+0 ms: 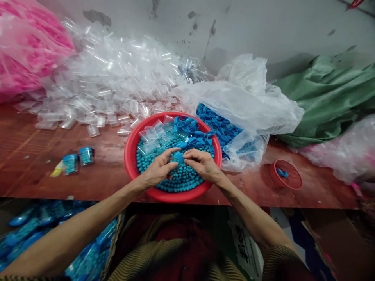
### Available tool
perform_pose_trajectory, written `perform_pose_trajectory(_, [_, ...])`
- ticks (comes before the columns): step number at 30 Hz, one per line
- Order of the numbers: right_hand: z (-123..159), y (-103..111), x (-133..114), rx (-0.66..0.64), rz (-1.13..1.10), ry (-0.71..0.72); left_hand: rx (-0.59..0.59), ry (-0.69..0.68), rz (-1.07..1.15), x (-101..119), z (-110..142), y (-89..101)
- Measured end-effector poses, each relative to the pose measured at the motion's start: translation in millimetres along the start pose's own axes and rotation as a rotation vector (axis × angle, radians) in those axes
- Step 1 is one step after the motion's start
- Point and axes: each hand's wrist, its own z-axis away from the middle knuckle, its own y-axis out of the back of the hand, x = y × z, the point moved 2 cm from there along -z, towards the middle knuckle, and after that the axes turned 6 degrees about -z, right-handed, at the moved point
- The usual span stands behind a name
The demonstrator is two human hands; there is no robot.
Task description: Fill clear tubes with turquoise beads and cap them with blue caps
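Observation:
A red bowl [129, 156] on the wooden table holds several teal beads [181, 180], clear small containers [152, 136] and blue caps [193, 134]. Both hands meet over the bowl's middle. My left hand [159, 168] and my right hand [202, 164] pinch one small container with a blue cap [177, 157] between their fingertips, just above the beads. Fingers of both hands are curled closed around it.
A heap of clear containers [117, 82] lies at the back left beside a pink bag [26, 50]. A clear bag of blue caps [222, 125] sits right of the bowl. Two filled capped containers [77, 160] stand left. A small red basket [285, 175] sits right. Green cloth [328, 97] at back right.

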Motion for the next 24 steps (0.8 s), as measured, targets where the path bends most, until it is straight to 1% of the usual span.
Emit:
perform_pose_trajectory(3, [-1, 2, 0, -0.015, 0.004, -0.003, -0.021, 0.026, 0.001, 1, 0, -0.4])
perform_pose_trajectory(6, [-4, 3, -1, -0.041, 0.010, 0.016, -0.013, 0.036, 0.018, 1, -2, 0.0])
perform_pose_trajectory(9, [-8, 6, -3, -0.074, 0.041, 0.045, -0.009, 0.019, 0.024, 0, -2, 0.4])
perform_pose_trajectory(14, [-10, 7, -9, -0.074, 0.090, 0.062, -0.043, -0.016, -0.002, -2, -3, 0.5])
perform_pose_trajectory(17, [-10, 6, -10, -0.093, 0.122, 0.106, -0.018, -0.042, -0.032, -4, -4, 1.2])
perform_pose_trajectory(19, [-9, 5, -8, -0.098, 0.109, 0.106, -0.008, -0.056, -0.050, -6, -4, 1.5])
perform_pose_trajectory(22, [-7, 0, 0, -0.073, 0.051, 0.084, 0.001, -0.043, -0.066, -8, -4, 1.9])
perform_pose_trajectory(24, [-6, -5, 2, -0.062, 0.051, 0.102, 0.032, -0.039, -0.093, -9, -4, 2.8])
